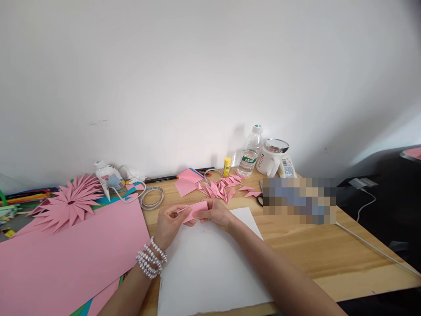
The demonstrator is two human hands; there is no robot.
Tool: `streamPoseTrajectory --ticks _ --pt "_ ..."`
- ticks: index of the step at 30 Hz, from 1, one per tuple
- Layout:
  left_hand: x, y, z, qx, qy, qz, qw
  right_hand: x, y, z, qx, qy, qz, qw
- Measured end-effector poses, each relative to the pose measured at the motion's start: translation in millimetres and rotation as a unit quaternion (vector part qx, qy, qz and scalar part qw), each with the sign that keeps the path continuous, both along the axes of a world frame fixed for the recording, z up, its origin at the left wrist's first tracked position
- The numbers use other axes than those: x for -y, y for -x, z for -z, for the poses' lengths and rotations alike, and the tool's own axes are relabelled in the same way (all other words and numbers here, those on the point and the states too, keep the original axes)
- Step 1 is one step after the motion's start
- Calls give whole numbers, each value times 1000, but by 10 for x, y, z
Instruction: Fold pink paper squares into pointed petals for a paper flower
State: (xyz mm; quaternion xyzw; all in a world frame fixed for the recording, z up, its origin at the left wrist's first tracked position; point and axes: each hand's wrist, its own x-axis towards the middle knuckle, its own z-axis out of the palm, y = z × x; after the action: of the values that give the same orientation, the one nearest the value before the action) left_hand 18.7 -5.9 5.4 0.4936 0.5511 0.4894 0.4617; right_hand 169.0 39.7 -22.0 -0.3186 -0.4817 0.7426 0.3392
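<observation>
Between both hands is a small folded piece of pink paper (194, 211), held just above a white sheet (210, 272). My left hand (171, 221), with a beaded bracelet at the wrist, pinches the paper's left end. At the other end, my right hand (217, 213) grips it between thumb and fingers. Beyond the hands lies a heap of folded pink paper pieces (219, 189). Flat pink squares (187, 186) rest to the left of that heap.
A pink paper fan wheel (70, 202) and large pink sheets (82, 254) cover the left side. Along the wall stand a white bottle (110, 175), a glue stick (226, 167), a water bottle (250, 153) and a mug (271, 160). Black scissor handles (259, 200) show beside a blurred patch.
</observation>
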Motion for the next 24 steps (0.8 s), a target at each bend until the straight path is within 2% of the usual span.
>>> streamPoseTrajectory --ticks 6,15,20,24 --pt "-24 31 -2 0 25 35 999 5 -3 -5 5 -6 -8 1000" --pt "2 45 -12 -31 2 52 998 22 28 13 31 -59 -18 998" --pt "4 26 -1 -7 20 42 999 24 27 -3 37 -85 10 996" --pt "4 16 -8 -13 28 28 999 31 33 -4 36 -96 1 995"
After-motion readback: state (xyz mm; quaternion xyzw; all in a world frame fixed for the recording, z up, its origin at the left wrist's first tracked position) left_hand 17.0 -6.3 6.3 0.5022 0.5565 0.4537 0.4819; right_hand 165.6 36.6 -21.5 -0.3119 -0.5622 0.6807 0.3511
